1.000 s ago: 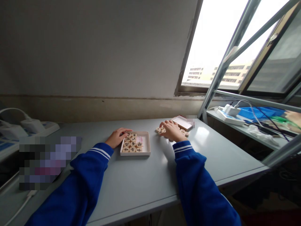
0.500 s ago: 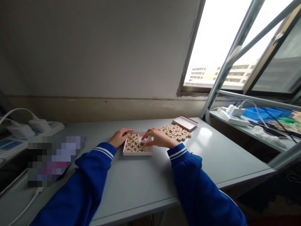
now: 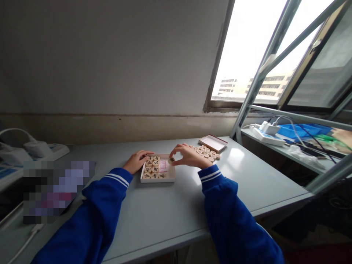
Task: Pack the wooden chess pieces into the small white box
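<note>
A shallow white box (image 3: 158,180) holds several round wooden Chinese chess pieces (image 3: 155,169) with black characters, mostly at its left and along its near side. Pink lines show on the bare bottom at its right. Between the thumb and fingertips of my right hand (image 3: 187,156) is a xiangqi piece (image 3: 171,160), raised over the box's right edge. My left hand (image 3: 136,161) grips the box's far left corner, fingers stretched along the far side and thumb by the left wall. Part of that corner is hidden by the hand.
More chess pieces (image 3: 211,153) lie grouped right of the box, partly behind my right hand. A box lid (image 3: 213,142) rests beyond them. Power strips stand at the left and on the right-hand shelf (image 3: 291,157). A blurred-out device (image 3: 60,190) lies on the left.
My right hand has lifted a black-character piece out of the box's third column and moved right with it, baring the bottom there. My left hand stays at the corner. The view has shifted slightly.
</note>
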A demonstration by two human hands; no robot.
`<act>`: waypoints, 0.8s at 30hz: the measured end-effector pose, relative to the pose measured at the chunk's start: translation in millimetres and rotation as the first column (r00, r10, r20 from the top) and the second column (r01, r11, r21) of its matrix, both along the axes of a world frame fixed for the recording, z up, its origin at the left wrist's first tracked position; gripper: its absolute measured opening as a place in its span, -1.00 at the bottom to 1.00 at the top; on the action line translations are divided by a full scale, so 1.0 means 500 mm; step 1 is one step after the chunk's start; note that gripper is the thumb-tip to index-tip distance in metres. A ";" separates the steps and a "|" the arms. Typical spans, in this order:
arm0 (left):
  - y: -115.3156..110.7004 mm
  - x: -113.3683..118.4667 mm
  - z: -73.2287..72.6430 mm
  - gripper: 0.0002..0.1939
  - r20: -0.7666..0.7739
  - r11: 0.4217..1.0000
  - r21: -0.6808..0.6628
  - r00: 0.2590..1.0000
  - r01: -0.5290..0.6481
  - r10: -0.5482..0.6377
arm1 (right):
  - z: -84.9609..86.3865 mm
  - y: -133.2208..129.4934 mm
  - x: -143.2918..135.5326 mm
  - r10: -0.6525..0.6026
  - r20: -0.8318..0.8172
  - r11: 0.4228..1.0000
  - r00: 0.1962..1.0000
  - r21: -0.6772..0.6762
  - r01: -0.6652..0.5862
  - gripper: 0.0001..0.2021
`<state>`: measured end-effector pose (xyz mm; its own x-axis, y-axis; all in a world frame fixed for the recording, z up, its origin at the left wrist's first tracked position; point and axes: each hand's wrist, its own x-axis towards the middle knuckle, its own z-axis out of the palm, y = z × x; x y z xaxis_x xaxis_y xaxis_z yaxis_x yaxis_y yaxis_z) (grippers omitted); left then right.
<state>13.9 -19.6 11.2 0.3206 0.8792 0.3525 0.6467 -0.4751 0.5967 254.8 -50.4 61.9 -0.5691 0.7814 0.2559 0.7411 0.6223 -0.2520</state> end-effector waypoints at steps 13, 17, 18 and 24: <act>-0.002 0.000 0.003 -0.62 0.001 1.000 -0.024 1.000 0.003 -0.003 | -0.016 0.017 0.101 -0.387 0.186 0.921 0.903 0.022 0.390 -0.74; 0.001 -0.002 -0.001 -0.63 -0.002 1.000 -0.016 1.000 0.007 -0.007 | -0.004 0.011 0.090 -0.373 0.163 0.923 0.914 -0.035 0.383 -0.85; 0.002 -0.002 -0.002 -0.63 0.000 1.000 -0.015 1.000 0.008 -0.008 | -0.003 0.010 0.081 -0.344 0.126 0.935 0.931 -0.051 0.352 -0.87; 0.003 -0.002 -0.004 -0.62 0.005 1.000 -0.015 1.000 0.018 -0.018 | -0.015 -0.009 -0.018 0.126 -0.039 0.985 0.991 -0.116 -0.130 -0.80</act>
